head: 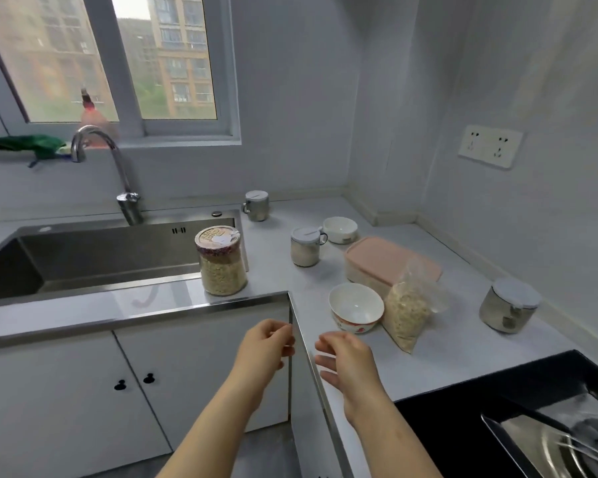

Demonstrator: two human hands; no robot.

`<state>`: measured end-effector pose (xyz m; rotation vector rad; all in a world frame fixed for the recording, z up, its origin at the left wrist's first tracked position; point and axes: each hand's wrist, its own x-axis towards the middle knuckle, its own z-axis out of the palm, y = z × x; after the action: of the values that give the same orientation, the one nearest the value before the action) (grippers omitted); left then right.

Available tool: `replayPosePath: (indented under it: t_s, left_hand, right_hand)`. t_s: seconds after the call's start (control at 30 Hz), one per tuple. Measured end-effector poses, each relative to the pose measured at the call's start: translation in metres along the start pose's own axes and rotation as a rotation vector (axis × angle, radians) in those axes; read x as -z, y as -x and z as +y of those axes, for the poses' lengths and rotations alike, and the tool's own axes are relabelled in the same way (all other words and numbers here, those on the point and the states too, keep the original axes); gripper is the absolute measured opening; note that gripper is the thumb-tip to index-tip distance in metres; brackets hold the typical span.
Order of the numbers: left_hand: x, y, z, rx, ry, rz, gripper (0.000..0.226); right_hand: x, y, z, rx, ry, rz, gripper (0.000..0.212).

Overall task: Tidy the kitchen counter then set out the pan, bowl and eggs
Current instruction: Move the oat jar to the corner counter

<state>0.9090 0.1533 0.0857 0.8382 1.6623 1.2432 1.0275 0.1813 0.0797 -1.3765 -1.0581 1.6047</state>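
Note:
On the grey counter [439, 353] stands a white bowl with a red pattern [355, 307], beside a clear bag of oats [409, 312] that leans on a pink-lidded box [390, 262]. A second, small white bowl [339, 229] sits further back. A large jar of oats [222, 261] stands at the sink's edge. My left hand [265, 348] and my right hand [347, 360] hover in front of the counter's corner, fingers loosely curled, holding nothing. No pan or eggs are visible.
Three small lidded jars stand on the counter: one at the back [256, 205], one in the middle [305, 246], one at the right [508, 305]. A steel sink [94, 257] with a tap [118, 174] lies at the left. A black hob [518, 426] is at the lower right.

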Motion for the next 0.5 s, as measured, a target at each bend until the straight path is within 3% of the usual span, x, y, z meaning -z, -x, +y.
replayPosePath:
  t_s: [0.27, 0.47, 0.5]
  left_hand:
    - [0.058, -0.113, 0.005, -0.007, -0.021, 0.114, 0.012]
    - [0.111, -0.201, 0.028, -0.257, -0.459, 0.462, 0.008]
    - [0.117, -0.212, 0.031, -0.3, -0.513, 0.51, 0.017]
  right_hand:
    - [-0.054, -0.085, -0.009, -0.011, 0.025, 0.014, 0.013]
    - [-0.125, -0.158, -0.032, -0.03, -0.002, 0.027, 0.012]
    - [-0.136, -0.167, -0.036, -0.03, -0.003, 0.027, 0.012]
